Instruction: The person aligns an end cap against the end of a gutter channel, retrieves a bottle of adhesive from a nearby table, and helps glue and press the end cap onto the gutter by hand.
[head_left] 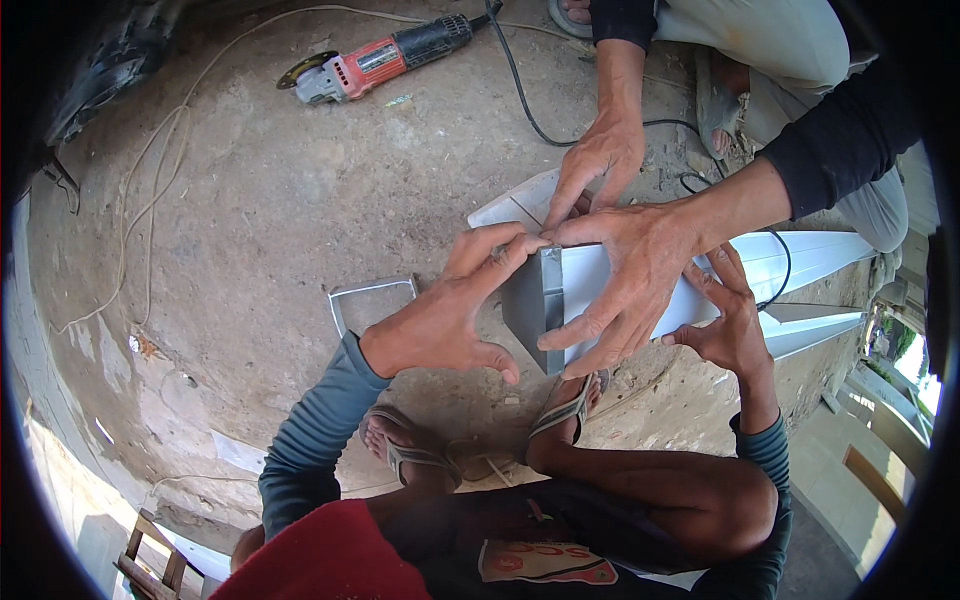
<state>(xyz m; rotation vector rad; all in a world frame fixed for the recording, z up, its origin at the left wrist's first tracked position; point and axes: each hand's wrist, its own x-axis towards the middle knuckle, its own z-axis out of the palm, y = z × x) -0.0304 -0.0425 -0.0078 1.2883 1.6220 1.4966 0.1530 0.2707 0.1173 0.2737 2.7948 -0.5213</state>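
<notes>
red cloth (320, 555) lies nearest, on the near left side of a long white channel (690, 308), which runs off to the right from its grey end cap (540, 310). the person's left hand (450, 305) is half open, fingertips at the cap's upper corner, thumb apart. the right hand (735, 315) spreads against the channel; whether it grips, i cannot tell. a co-worker's hand (645, 250) covers the channel's capped end. beyond the channel, leftward, lies a red-and-black angle grinder (385, 65).
</notes>
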